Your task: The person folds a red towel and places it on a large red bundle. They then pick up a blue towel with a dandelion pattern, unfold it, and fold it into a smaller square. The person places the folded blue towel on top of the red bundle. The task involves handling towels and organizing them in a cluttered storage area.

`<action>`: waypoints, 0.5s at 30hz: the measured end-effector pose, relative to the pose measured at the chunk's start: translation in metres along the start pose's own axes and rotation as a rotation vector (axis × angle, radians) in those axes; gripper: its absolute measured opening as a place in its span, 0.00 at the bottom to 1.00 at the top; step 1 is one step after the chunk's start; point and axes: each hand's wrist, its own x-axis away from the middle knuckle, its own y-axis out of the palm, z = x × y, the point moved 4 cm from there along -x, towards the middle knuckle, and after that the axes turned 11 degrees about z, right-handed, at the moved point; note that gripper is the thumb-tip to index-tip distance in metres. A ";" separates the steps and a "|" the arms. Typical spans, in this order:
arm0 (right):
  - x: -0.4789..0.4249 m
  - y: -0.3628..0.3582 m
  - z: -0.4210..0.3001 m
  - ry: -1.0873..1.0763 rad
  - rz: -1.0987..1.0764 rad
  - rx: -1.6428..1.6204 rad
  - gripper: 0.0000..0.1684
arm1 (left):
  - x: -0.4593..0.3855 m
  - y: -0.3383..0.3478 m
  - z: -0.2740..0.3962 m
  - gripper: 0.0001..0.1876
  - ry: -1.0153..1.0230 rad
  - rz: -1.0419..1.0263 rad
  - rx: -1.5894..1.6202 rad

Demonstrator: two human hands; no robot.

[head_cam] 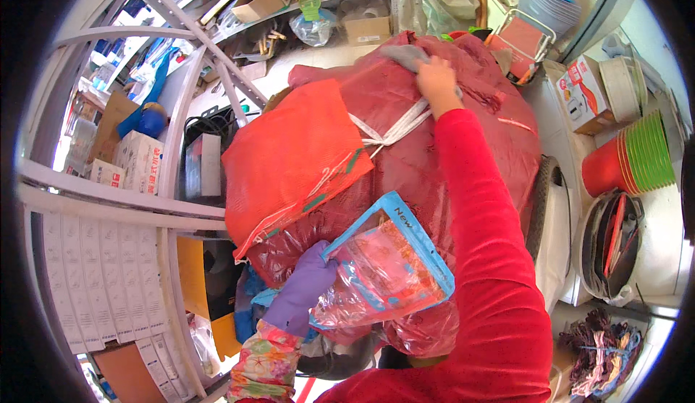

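Observation:
My left hand [307, 286], in a purple glove with a floral sleeve cover, grips the edge of a clear plastic pouch [380, 270]. The pouch has a blue border bearing writing, and something pink shows inside it. Farther out, my right hand [437, 85] is bare and closed on a grey cloth [404, 55], lying against a large dark-red sack [412, 180]. White cords [399, 129] run across the sack just below that hand. An orange-red mesh bag [296, 159] with a white drawstring rests on the sack's left part.
Metal shelving [125, 202] with cartons [138, 161] stands on the left. On the right are stacked red and green pots [630, 153], a printed box [583, 96] and yarn bundles [602, 354]. Beyond the sack are a folding stool [521, 45] and stacked basins [548, 7].

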 end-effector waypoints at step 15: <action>0.273 -0.096 0.179 0.839 -0.253 -0.008 0.21 | -0.005 -0.002 -0.014 0.23 0.052 0.062 -0.138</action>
